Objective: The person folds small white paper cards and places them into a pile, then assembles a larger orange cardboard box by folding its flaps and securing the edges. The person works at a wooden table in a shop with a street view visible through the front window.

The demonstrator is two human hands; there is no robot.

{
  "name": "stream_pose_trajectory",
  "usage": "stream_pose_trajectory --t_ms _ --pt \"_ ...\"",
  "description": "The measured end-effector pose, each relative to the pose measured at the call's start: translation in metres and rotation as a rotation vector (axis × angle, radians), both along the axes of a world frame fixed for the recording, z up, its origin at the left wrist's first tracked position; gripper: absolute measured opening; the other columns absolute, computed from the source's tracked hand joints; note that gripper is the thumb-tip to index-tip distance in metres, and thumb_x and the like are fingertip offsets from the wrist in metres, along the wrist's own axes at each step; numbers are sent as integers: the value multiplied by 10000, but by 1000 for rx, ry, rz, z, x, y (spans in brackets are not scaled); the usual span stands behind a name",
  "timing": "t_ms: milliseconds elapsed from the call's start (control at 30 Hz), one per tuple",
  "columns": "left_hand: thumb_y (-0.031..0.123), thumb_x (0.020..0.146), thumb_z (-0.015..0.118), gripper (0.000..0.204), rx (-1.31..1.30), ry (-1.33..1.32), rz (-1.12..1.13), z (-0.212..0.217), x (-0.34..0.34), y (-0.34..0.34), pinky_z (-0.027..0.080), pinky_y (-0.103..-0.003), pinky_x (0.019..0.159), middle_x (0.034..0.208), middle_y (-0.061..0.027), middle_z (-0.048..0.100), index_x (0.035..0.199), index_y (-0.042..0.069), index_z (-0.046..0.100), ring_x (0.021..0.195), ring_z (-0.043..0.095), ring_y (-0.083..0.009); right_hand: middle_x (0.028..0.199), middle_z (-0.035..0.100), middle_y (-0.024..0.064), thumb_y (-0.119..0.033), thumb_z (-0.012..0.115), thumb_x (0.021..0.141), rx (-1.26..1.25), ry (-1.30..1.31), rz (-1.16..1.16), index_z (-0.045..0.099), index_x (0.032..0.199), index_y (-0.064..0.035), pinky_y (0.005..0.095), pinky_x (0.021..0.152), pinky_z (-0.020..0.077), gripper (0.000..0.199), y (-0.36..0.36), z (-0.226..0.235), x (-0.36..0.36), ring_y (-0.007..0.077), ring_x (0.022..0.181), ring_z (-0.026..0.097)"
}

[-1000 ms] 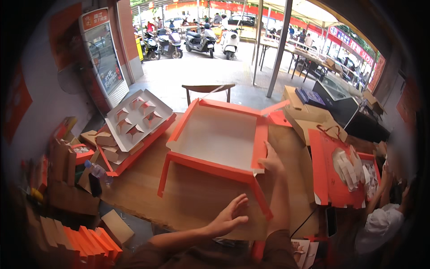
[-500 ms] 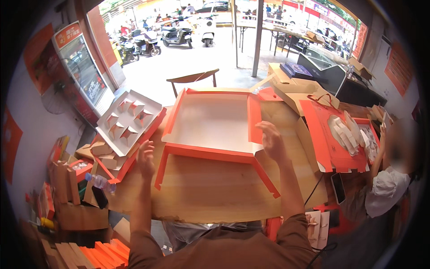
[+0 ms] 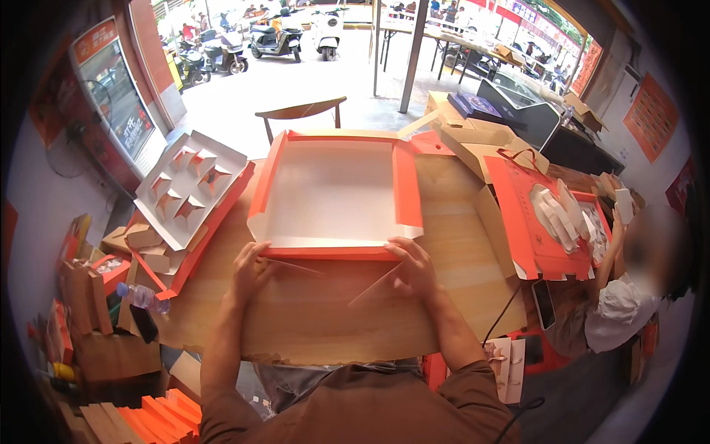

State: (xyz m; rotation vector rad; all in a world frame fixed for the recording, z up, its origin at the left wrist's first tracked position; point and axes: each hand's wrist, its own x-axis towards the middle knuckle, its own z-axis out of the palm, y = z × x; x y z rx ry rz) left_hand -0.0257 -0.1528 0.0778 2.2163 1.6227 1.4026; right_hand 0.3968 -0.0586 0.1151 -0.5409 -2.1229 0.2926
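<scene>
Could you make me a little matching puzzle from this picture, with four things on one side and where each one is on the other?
Things:
1. orange box tray
2. white insert with pockets
3. plastic bottle
4. dark phone

Places:
A. lying at the table's left edge
B. on the table's right side, near a seated person
C. left of the big tray, tilted
D. middle of the table, at both hands

Pairs: 1-D, 2-C, 3-A, 4-B

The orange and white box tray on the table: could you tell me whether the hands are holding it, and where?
Yes. Both the left hand and the right hand hold the box tray at its near wall, one by each near corner.
</scene>
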Motion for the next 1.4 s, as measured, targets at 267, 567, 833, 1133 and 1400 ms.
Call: stream_pose_trajectory --t_ms 267,567,833,1133,1400 --pt "172 928 790 163 45 79 28 8 16 -8 553 -348 573 898 -89 699 1036 53 762 688 691 -242 958 723 96 -119 856 811 -68 -21 -134 710 977 -72 394 704 600 226 -3 -16 -3 289 831 731" --pt "176 935 734 143 251 429 164 16 55 -16 529 -334 546 801 -34 693 1028 72 765 642 676 -208 839 669 61 -226 773 888 -5 -77 -352 690 855 -77 400 648 556 174 -6 -6 -1 276 775 676" --pt "209 953 677 154 103 553 264 13 67 -13 528 -402 598 813 -72 655 914 64 709 745 645 -267 937 658 66 -194 703 939 76 -267 -405 692 935 -99 464 894 503 95 -5 -14 -16 285 1007 638" --pt "222 902 728 196 -57 408 319 18 76 -14 555 -460 775 903 -154 679 840 36 722 955 647 -343 952 659 86 -172 703 925 -154 -345 -351 669 1006 -95 465 856 505 116 -8 -25 -24 307 974 631" --pt "254 885 759 228 -63 529 352 19 75 -14 530 -472 918 900 -158 697 819 38 734 992 642 -369 984 661 53 -184 751 905 62 -302 -340 718 961 -109 433 850 492 100 -7 -18 -23 293 961 638"
